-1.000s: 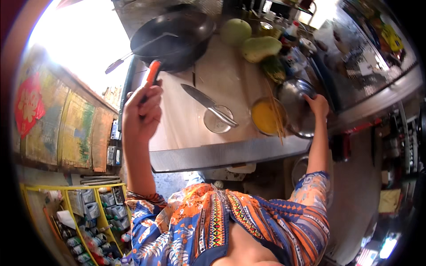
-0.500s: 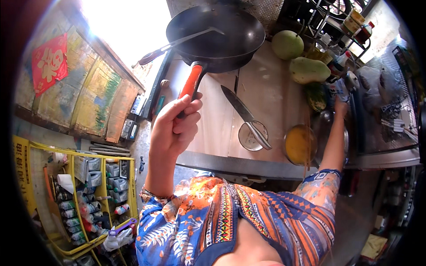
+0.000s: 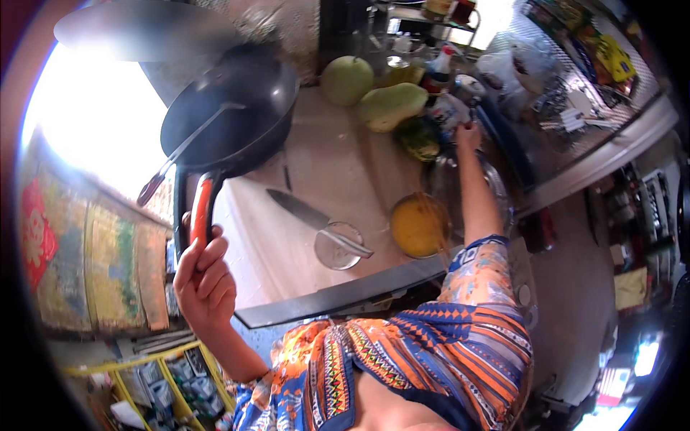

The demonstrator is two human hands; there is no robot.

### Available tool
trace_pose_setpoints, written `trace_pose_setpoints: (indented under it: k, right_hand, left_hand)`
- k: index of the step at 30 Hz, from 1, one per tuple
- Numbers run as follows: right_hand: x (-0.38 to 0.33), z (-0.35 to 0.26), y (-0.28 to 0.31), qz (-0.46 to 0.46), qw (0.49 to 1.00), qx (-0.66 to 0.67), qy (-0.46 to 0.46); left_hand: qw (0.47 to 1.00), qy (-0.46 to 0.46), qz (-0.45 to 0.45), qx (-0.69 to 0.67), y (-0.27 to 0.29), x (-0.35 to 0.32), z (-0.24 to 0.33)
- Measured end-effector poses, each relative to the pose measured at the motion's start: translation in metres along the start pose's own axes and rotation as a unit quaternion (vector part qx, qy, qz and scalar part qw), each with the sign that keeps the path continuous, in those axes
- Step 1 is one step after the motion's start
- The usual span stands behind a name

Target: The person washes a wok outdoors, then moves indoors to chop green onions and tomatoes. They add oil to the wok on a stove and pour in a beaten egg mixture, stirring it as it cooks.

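The left hand (image 3: 206, 281) curls tightly around the orange handle (image 3: 202, 208), the best hold for this probably heavy, rigid wok (image 3: 251, 129); the right hand's (image 3: 468, 136) grip beside a white packet (image 3: 448, 111) is unclear.

1. The left hand (image 3: 205, 282) is gripping in a fist, its fingers (image 3: 213, 253) curling inward.
2. The left forearm (image 3: 241, 352) is slanting forward and leftward behind it.
3. The right hand (image 3: 468, 136) is lying farther forward, its grasp too small to make out.
4. The right forearm (image 3: 480, 201) is stretching almost straight ahead, leaning slightly left.
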State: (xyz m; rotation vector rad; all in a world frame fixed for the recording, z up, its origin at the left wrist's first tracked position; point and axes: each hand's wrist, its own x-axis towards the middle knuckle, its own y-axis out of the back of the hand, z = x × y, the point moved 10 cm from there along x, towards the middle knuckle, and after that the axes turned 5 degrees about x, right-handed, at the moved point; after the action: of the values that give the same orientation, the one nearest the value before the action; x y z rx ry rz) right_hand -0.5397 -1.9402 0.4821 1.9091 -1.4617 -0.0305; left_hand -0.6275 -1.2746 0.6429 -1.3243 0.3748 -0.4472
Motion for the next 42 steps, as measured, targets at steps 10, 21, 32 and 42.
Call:
trace_pose_setpoints:
  k: [10, 21, 32, 42]
  right_hand:
    - [-0.027, -0.142, 0.097, 0.046, 0.977, 0.111, 0.175]
    - [-0.011, -0.024, 0.048, -0.04, 0.895, 0.428, -0.12]
    - [-0.118, 0.002, 0.269, -0.066, 0.958, 0.269, 0.072]
    - [-0.517, 0.216, 0.343, 0.173, 0.853, 0.256, -0.42]
  left_hand:
    - [0.994, -0.021, -0.031, 0.105, 0.006, -0.008, 0.007]
    - [0.975, -0.12, 0.073, 0.173, 0.041, -0.034, 0.01]
    - [0.882, 0.141, -0.034, 0.448, 0.114, -0.063, -0.106]
    - [0.661, 0.487, -0.136, 0.554, 0.189, -0.063, -0.212]
